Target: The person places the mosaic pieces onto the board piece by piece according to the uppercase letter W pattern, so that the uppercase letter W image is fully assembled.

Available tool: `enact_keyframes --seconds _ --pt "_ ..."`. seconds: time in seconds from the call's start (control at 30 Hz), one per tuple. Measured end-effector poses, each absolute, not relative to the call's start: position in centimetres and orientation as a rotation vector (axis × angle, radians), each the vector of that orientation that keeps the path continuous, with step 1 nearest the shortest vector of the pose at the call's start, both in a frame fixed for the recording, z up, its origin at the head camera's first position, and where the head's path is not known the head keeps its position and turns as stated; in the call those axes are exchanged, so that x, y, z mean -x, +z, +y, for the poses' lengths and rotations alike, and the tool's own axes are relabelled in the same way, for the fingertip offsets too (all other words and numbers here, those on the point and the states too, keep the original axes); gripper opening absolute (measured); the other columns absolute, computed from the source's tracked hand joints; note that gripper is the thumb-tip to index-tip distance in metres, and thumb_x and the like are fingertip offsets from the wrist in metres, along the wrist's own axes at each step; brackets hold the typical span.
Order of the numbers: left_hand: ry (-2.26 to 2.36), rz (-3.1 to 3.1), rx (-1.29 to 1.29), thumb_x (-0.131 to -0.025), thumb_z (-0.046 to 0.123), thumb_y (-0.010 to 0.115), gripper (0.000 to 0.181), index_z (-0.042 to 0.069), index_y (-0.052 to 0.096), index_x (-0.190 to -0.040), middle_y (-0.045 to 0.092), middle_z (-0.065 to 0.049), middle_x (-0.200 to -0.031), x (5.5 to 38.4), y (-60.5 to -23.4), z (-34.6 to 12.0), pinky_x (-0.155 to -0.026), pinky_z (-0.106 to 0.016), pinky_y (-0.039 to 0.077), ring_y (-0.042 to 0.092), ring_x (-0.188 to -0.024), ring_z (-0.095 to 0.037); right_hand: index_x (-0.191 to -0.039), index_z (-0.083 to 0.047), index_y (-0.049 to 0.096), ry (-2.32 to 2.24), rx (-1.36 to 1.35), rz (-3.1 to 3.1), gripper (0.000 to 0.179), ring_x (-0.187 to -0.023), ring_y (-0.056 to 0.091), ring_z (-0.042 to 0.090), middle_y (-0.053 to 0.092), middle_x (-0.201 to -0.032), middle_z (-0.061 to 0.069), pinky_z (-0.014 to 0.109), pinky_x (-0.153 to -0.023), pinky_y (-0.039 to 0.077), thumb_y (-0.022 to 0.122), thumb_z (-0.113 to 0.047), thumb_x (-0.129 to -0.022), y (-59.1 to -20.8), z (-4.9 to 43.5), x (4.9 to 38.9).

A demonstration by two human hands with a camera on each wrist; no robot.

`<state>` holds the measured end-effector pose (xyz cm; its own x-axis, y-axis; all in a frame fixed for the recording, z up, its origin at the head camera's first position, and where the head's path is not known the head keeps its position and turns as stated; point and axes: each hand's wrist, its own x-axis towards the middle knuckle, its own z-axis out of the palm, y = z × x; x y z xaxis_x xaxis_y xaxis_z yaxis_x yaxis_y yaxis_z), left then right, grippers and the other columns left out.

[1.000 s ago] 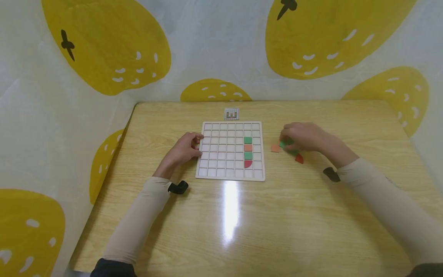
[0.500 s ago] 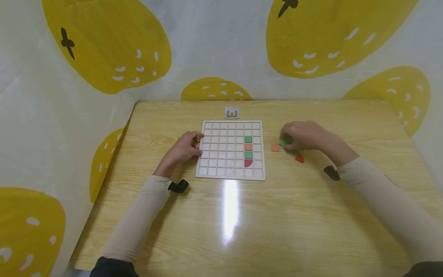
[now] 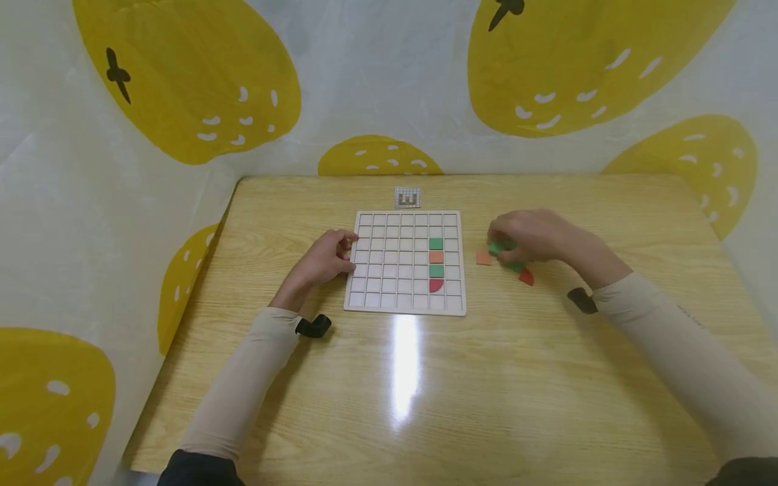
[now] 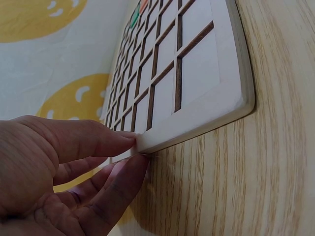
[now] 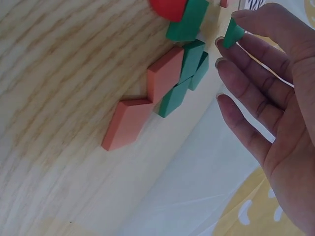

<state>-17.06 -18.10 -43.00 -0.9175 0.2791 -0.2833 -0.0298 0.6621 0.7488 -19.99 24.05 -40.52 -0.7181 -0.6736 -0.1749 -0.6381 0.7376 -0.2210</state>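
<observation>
My left hand (image 3: 322,260) grips the left edge of a pale square grid board (image 3: 389,270). Its thumb and fingertips meet at the rim in the left wrist view. One board column holds a green tile (image 3: 435,244), an orange tile (image 3: 435,257), a second green tile (image 3: 436,271) and a red quarter-circle tile (image 3: 435,285). Right of the board, my right hand (image 3: 529,236) pinches a small green tile (image 5: 233,33) between thumb and fingers. Loose green tiles (image 5: 172,98) and orange tiles (image 5: 128,123) lie beneath that hand, which partly hides them in the head view.
A small printed card (image 3: 408,198) with an E-like pattern lies behind the board. A loose red quarter-circle tile (image 3: 526,277) sits near the right hand. The wooden table (image 3: 516,378) meets a curtain with yellow fruit prints (image 3: 377,155) at its back edge.
The right hand has shifted slightly left and away from the body over the loose tiles. The left hand and the tiles on the board stay as they were.
</observation>
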Motion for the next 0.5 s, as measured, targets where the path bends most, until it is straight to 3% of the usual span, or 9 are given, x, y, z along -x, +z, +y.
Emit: enact_keyframes --seconds 0.2,0.5 --pt "1.141 2.499 -0.192 -0.089 -0.005 0.072 0.059 0.004 0.052 -0.144 0.050 -0.014 -0.122 17.1 -43.0 -18.1 -0.074 -0.032 0.048 0.052 -0.096 -0.024 -0.101 -0.017 0.071 -0.233 1.079 2.707 0.022 -0.083 0.060 0.015 0.067 -0.093 -0.004 0.041 -0.071 0.053 0.081 -0.026 -0.084 -40.1 23.7 20.1" --pt "1.134 2.500 -0.184 -0.089 -0.005 0.072 0.059 0.005 0.052 -0.144 0.050 -0.014 -0.122 17.0 -43.0 -18.1 -0.073 -0.032 0.048 0.052 -0.096 -0.024 -0.102 -0.022 0.071 -0.269 1.102 2.687 0.023 -0.077 0.057 0.012 0.066 -0.090 -0.008 0.034 -0.066 0.048 0.080 -0.037 -0.087 -39.3 22.5 20.0"
